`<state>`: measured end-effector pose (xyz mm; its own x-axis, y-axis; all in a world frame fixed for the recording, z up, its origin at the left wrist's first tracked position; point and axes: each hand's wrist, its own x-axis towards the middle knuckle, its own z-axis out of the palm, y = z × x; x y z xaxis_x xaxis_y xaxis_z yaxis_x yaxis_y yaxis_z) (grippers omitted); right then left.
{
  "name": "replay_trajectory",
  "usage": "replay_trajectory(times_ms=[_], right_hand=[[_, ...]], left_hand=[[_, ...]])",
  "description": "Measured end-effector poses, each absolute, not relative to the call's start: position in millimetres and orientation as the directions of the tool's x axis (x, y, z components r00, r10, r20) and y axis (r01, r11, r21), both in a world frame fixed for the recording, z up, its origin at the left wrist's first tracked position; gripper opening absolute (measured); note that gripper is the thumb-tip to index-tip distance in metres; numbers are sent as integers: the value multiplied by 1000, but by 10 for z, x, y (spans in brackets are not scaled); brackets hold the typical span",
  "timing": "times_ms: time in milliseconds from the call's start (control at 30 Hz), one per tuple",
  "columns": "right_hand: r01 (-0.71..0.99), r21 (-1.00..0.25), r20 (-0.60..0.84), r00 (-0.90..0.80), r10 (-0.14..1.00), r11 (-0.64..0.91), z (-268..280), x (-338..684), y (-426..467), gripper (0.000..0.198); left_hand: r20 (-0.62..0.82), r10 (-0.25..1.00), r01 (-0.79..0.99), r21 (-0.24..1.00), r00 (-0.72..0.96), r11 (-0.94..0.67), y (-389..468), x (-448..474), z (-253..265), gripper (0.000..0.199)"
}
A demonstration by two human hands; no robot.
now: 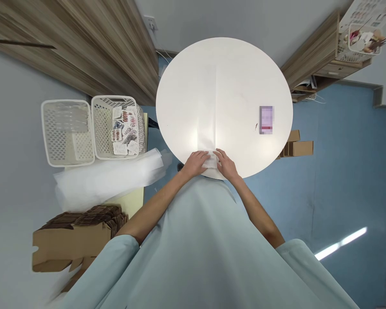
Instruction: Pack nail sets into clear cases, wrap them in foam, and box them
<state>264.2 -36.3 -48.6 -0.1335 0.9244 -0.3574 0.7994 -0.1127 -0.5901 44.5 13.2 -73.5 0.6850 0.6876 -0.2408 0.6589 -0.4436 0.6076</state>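
Observation:
A long, narrow strip of thin white wrapping sheet (pixel 206 107) runs away from me across the round white table (pixel 180 86). Its near end is folded or rolled up by the table's front edge, and whether anything lies inside it cannot be made out. My left hand (pixel 195 163) grips the left side of that folded end with bent fingers. From the right, my right hand (pixel 225 164) holds the other side, thumb and fingers closing on the edge. On the table's right part lies a small purple card or packet (pixel 266 120), blurred out.
To the left stand two white plastic baskets (pixel 67 163), one holding several carded small items (pixel 125 128). Beside them lie a stack of white sheets (pixel 112 178) and flattened cardboard boxes (pixel 70 244). Small cardboard boxes (pixel 302 148) sit on the floor right of the table.

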Motion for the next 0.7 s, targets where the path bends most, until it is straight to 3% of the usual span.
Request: replay_trajectory(times_ms=[67, 167, 400, 567, 700], right_hand=[[808, -588, -355, -223, 908, -31, -487, 2647, -365, 59], [771, -636, -327, -238, 915, -27, -547, 2662, -327, 47], [656, -726, -391, -147, 909, -207, -567, 2693, -74, 34], [693, -672, -438, -89, 894, -260, -567, 2628, 149, 29], [717, -630, -431, -4, 902, -298, -664, 2566, 261, 28]], left_hand=[[-258, 700, 665, 632, 666, -399, 195, 463, -713, 58], [-290, 716, 659, 687, 635, -307, 282, 482, -681, 55], [-420, 805, 623, 778, 420, 81, 359, 437, -644, 46], [-462, 846, 577, 779, 266, 244, 338, 411, -668, 69], [-437, 885, 568, 774, 157, 281, 343, 456, -747, 60]])
